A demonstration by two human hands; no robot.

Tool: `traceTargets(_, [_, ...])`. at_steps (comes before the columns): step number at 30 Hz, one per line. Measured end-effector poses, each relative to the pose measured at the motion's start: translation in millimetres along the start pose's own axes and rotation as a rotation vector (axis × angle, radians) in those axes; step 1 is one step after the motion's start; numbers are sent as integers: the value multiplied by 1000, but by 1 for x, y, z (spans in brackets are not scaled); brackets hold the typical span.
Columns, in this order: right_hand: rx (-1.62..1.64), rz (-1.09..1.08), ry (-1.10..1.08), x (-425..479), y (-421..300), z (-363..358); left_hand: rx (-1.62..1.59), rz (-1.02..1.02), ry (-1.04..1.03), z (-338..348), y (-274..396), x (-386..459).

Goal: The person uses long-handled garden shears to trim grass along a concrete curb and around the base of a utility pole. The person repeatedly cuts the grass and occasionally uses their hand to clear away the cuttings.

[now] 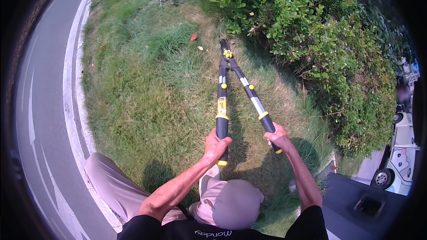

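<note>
My left hand is wrapped round the left black grip of a pair of hedge shears with yellow trim. The right grip is held in my right hand. Both arms reach forward and the two handles stand apart in a V. The short dark blades point away from me, low over the grass, near the foot of a leafy green hedge. Whether the blades touch the grass, I cannot tell. An orange label is on the left handle. My knees are bent beneath my arms.
A pale concrete kerb curves along the left, with a grey road beyond. Taller grass tufts and a red leaf lie ahead. At the lower right are a dark box-like object and a parked light-coloured vehicle.
</note>
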State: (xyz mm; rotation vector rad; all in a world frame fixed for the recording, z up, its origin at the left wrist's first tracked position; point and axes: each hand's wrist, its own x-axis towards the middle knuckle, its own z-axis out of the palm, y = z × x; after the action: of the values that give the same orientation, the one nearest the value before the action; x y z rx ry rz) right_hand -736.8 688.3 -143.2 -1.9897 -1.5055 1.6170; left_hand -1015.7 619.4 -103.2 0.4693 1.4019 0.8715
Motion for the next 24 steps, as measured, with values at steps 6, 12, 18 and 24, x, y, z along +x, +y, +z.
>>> traceTargets(6, [107, -18, 63, -45, -9, 64, 42, 7, -13, -39, -11, -16])
traceTargets(12, [-261, -16, 151, -81, -48, 60, -59, 27, -13, -95, -50, -55])
traceTargets(18, [-279, -60, 69, -94, -51, 59, 38, -83, -10, -155, -37, -90])
traceTargets(24, [-83, 13, 14, -104, -22, 48, 326, -140, -171, -222, 18, -86])
